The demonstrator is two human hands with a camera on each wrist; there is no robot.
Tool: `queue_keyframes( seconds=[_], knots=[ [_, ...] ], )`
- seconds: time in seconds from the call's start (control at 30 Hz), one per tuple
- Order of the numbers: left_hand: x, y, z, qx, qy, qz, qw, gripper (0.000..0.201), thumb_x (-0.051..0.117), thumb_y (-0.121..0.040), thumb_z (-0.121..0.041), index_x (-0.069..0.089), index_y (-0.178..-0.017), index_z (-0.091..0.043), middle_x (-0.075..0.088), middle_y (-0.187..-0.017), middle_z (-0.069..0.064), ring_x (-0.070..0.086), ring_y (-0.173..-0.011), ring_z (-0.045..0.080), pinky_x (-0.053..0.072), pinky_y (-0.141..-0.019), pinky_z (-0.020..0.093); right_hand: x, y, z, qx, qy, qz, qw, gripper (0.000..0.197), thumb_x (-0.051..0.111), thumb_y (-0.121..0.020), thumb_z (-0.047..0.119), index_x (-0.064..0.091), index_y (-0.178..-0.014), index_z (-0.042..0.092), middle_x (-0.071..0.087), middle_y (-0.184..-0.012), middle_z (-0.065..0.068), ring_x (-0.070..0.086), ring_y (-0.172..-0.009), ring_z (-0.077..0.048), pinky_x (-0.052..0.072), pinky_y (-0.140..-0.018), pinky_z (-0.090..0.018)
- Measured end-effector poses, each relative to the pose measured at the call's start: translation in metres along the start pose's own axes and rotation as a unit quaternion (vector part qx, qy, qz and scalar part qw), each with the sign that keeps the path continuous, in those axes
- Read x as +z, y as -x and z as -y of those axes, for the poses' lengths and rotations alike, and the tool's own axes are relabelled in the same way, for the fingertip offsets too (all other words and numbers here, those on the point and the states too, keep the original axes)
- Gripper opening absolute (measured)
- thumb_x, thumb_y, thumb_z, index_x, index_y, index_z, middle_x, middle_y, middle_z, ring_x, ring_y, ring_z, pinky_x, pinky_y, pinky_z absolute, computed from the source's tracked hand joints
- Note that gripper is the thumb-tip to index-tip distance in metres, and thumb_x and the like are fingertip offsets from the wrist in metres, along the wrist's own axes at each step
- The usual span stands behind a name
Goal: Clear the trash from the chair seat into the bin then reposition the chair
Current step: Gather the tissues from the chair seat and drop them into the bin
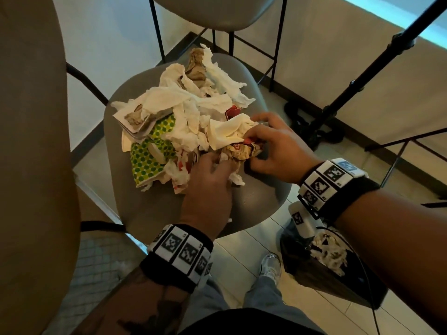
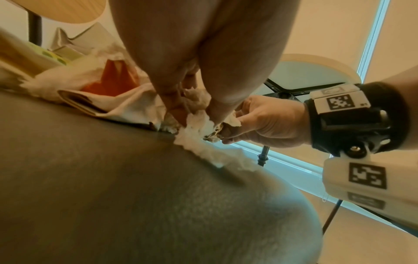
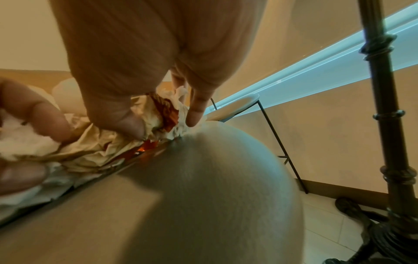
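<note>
Floor: pale tiles; bin (image 1: 321,269) by the chair's near right, paper inside.
Seat (image 1: 150,209): grey, heaped with trash (image 1: 183,110).
Writing: red logo on wrapper (image 1: 238,149), unreadable.
Left grip (image 1: 208,187): fingers curled, pinching tissue (image 2: 196,125).
Right grip (image 1: 273,146): thumb and fingers pinching wrapper.

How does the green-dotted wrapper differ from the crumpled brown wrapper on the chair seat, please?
1. The green-dotted wrapper lies fairly flat and spread; the crumpled brown wrapper is balled up.
2. No hand touches the green-dotted wrapper; the right hand pinches the crumpled brown wrapper, and the left hand grips tissue beside it.

Both lie on the chair seat.
</note>
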State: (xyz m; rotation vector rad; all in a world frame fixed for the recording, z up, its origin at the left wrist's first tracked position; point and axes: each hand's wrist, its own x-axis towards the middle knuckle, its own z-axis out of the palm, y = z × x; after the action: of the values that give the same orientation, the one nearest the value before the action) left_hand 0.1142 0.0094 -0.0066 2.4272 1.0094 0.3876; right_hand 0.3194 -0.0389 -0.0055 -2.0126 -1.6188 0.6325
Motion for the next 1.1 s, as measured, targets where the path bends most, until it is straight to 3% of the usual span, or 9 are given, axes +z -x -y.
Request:
queue_keyframes(
  seconds=[0.13, 0.33, 0.47, 0.53, 0.67, 0.8, 0.9, 1.03, 1.1],
  knots=[
    [-0.002, -0.001, 0.002, 0.005, 0.026, -0.034, 0.999, 0.017, 0.071, -0.090, -0.007, 0.070, -0.107, -0.009, 0.059, -0.115, 0.014, 0.058, -0.108, 0.029, 0.054, -0.087, 0.034, -0.006, 0.000, -0.001, 0.000, -0.021, -0.005, 1.000, 0.045, 0.079, -0.079, 0.032, 0.065, -0.120, 0.021, 0.039, -0.146, -0.001, 0.048, -0.117, -0.009, 0.049, -0.092, -0.021],
    [-0.010, -0.002, 0.002, -0.002, 0.047, -0.034, 0.998, 0.020, 0.067, -0.091, -0.009, 0.069, -0.111, -0.011, 0.056, -0.119, 0.011, 0.056, -0.112, 0.024, 0.056, -0.090, 0.035, -0.015, 0.005, -0.008, 0.031, -0.046, -0.005, 0.998, 0.045, 0.081, -0.076, 0.032, 0.065, -0.118, 0.025, 0.042, -0.141, 0.004, 0.047, -0.121, -0.009, 0.042, -0.092, -0.012],
    [-0.022, 0.004, 0.004, -0.006, 0.054, -0.055, 0.997, 0.021, 0.066, -0.090, -0.016, 0.069, -0.111, -0.012, 0.055, -0.121, 0.009, 0.047, -0.113, 0.010, 0.044, -0.091, 0.013, -0.022, 0.011, -0.011, 0.041, -0.060, -0.004, 0.997, 0.044, 0.083, -0.076, 0.030, 0.063, -0.115, 0.030, 0.041, -0.138, 0.010, 0.050, -0.119, -0.009, 0.043, -0.089, -0.012],
    [-0.030, 0.009, 0.004, -0.012, 0.063, -0.070, 0.995, 0.021, 0.071, -0.089, -0.014, 0.069, -0.110, -0.013, 0.055, -0.124, 0.007, 0.047, -0.114, 0.007, 0.041, -0.090, 0.009, -0.024, 0.013, -0.010, 0.032, -0.056, -0.001, 0.998, 0.045, 0.084, -0.076, 0.029, 0.063, -0.115, 0.030, 0.041, -0.137, 0.010, 0.051, -0.117, -0.009, 0.046, -0.091, -0.014],
    [-0.046, 0.018, 0.000, 0.016, 0.072, -0.102, 0.992, 0.019, 0.074, -0.087, -0.010, 0.070, -0.106, -0.009, 0.057, -0.121, 0.010, 0.053, -0.116, 0.013, 0.046, -0.089, 0.008, -0.025, 0.025, -0.009, 0.024, -0.041, 0.015, 0.999, 0.047, 0.082, -0.076, 0.029, 0.064, -0.119, 0.025, 0.042, -0.138, 0.008, 0.052, -0.117, -0.011, 0.051, -0.095, -0.022],
    [-0.055, 0.020, -0.005, 0.027, 0.088, -0.118, 0.989, 0.017, 0.069, -0.087, -0.010, 0.070, -0.104, -0.007, 0.057, -0.120, 0.012, 0.055, -0.114, 0.014, 0.044, -0.093, 0.003, -0.026, 0.039, -0.011, 0.032, -0.050, 0.015, 0.998, 0.046, 0.081, -0.076, 0.030, 0.063, -0.119, 0.027, 0.042, -0.132, 0.012, 0.053, -0.115, -0.010, 0.049, -0.089, -0.016],
    [-0.056, 0.022, -0.006, 0.031, 0.084, -0.111, 0.990, 0.019, 0.075, -0.085, -0.003, 0.069, -0.104, -0.006, 0.058, -0.119, 0.013, 0.060, -0.111, 0.019, 0.047, -0.090, 0.006, -0.028, 0.051, -0.013, 0.034, -0.047, 0.001, 0.998, 0.046, 0.080, -0.077, 0.033, 0.063, -0.119, 0.027, 0.043, -0.130, 0.012, 0.051, -0.112, -0.006, 0.044, -0.086, -0.009],
    [-0.051, 0.026, -0.006, 0.041, 0.065, -0.098, 0.992, 0.021, 0.077, -0.085, -0.003, 0.069, -0.104, -0.006, 0.058, -0.117, 0.012, 0.063, -0.109, 0.027, 0.050, -0.087, 0.015, -0.029, 0.062, -0.016, 0.050, -0.057, 0.014, 0.997, 0.046, 0.077, -0.076, 0.039, 0.061, -0.118, 0.030, 0.047, -0.128, 0.010, 0.054, -0.109, -0.009, 0.051, -0.089, -0.021],
    [-0.049, 0.027, -0.008, 0.044, 0.071, -0.094, 0.992, 0.022, 0.077, -0.084, -0.003, 0.068, -0.104, -0.007, 0.058, -0.118, 0.012, 0.062, -0.109, 0.028, 0.053, -0.086, 0.024, -0.029, 0.068, -0.019, 0.056, -0.068, 0.003, 0.996, 0.048, 0.080, -0.076, 0.034, 0.062, -0.120, 0.028, 0.047, -0.127, 0.010, 0.054, -0.108, -0.009, 0.051, -0.089, -0.020]
  ],
)
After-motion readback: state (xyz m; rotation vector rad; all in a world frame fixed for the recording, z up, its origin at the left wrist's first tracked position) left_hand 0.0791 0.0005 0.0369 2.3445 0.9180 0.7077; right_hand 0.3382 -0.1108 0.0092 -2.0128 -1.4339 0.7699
